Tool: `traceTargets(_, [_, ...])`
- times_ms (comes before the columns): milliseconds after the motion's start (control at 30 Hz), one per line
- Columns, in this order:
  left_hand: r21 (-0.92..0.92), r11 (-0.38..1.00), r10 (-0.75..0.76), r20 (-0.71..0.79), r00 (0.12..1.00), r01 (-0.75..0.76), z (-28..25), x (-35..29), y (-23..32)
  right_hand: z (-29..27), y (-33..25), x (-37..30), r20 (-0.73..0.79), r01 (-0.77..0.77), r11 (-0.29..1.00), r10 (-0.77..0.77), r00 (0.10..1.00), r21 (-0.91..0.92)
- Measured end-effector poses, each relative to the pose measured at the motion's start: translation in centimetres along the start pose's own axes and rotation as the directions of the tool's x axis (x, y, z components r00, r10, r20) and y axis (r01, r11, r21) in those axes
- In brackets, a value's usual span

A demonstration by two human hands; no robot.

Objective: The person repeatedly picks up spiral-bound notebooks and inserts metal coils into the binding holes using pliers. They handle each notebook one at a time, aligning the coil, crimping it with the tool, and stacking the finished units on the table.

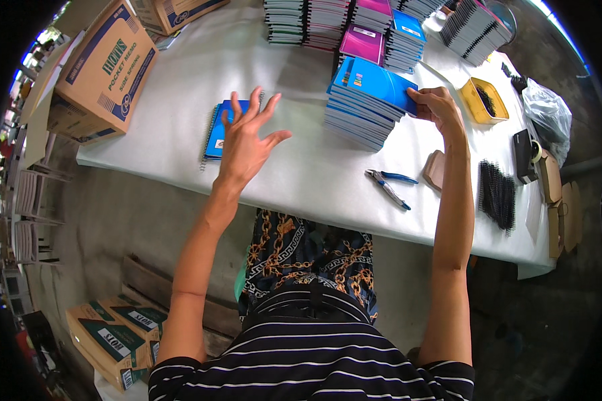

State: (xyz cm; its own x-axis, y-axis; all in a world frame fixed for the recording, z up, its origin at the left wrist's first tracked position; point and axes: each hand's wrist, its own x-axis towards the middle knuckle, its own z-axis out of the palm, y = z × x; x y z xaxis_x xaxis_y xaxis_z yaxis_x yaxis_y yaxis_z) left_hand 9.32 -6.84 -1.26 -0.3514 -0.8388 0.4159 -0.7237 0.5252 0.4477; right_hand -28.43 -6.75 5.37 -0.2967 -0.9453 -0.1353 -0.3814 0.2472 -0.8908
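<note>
My left hand (246, 146) is open with its fingers spread. It hovers over a small pile of blue spiral notebooks (215, 142) and hides part of it. My right hand (440, 108) pinches the right corner of the top blue notebook (374, 79) on a tall, slightly fanned stack (361, 123). No coil shows on the visible edges of this stack. Wire cutters with blue handles (386, 186) lie on the white table, nearer to me than the stack. A brownish block (435, 168) rests beside my right forearm.
Behind stand stacks of spiral notebooks (328, 23). To the right are a yellow tray (469, 107) of dark bits, a bundle of black coils (496, 197), a tape dispenser (525, 157) and a plastic bag (548, 113). A cardboard box (110, 73) stands at left.
</note>
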Motion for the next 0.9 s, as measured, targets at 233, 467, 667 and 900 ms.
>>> traceTargets(233, [-0.763,0.642,-0.060,0.045,0.997,0.073,0.0,1.9,4.8,2.3,-0.6,-8.4,-0.209,0.294,0.950,-0.268,0.940,0.104])
traceTargets(467, [-0.910,0.283,-0.016,0.311,0.950,0.302,5.1,-5.0,3.2,14.0,7.7,-16.3,-0.214,0.363,0.922,-0.331,0.919,0.136])
traceTargets(667, [-0.218,0.911,0.323,-0.147,0.935,-0.349,1.4,-2.9,8.6,14.4,8.5,-16.6,-0.242,0.352,0.927,-0.314,0.918,0.130])
traceTargets(900, [0.055,0.893,0.431,0.184,0.883,-0.447,4.5,-3.2,9.6,4.1,9.8,-12.3,-0.227,0.477,0.873,-0.488,0.843,-0.105])
